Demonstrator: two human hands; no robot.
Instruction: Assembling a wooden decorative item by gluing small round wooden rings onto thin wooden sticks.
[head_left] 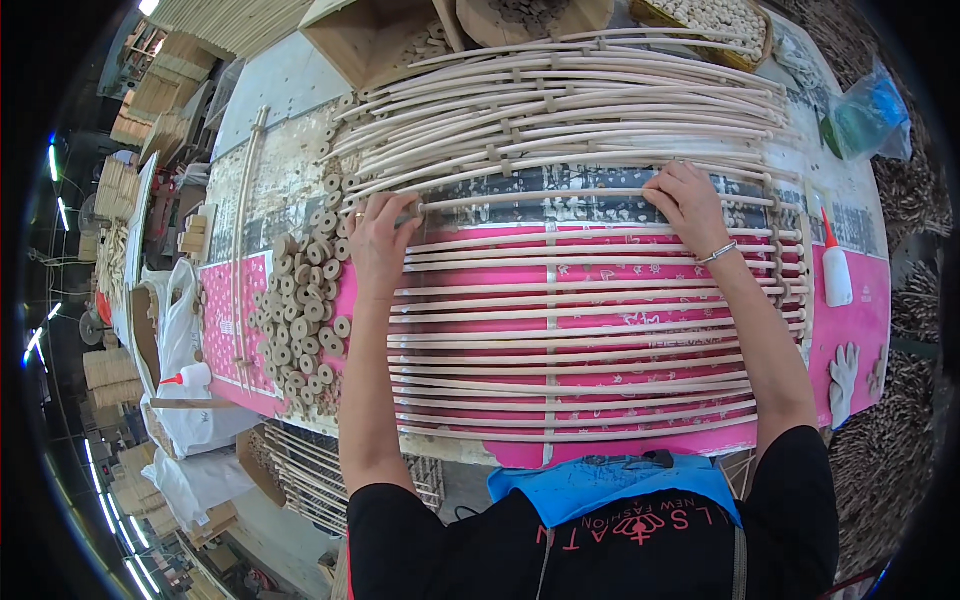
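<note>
Wooden rod [540,197] is spanning the frame's upper middle; left hand [378,232] is pinching its left end, right hand [690,205] grasping farther right, apparently positioning it; moving it calls for even support.

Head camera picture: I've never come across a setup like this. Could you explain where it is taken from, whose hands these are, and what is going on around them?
There is no machine: these are a person's bare hands. The one picture comes from a wide fisheye camera worn on the head, looking down, so straight edges bend near its rim, and picture left is the person's left.

The right hand grips a pale rod. The left hand is at its left end; whether it pinches something there is unclear.

More rods lie side by side nearer the body, over a pink cover. To the left is a heap of ring-shaped discs; to the right, a white bottle with a red tip and a white glove.
</note>
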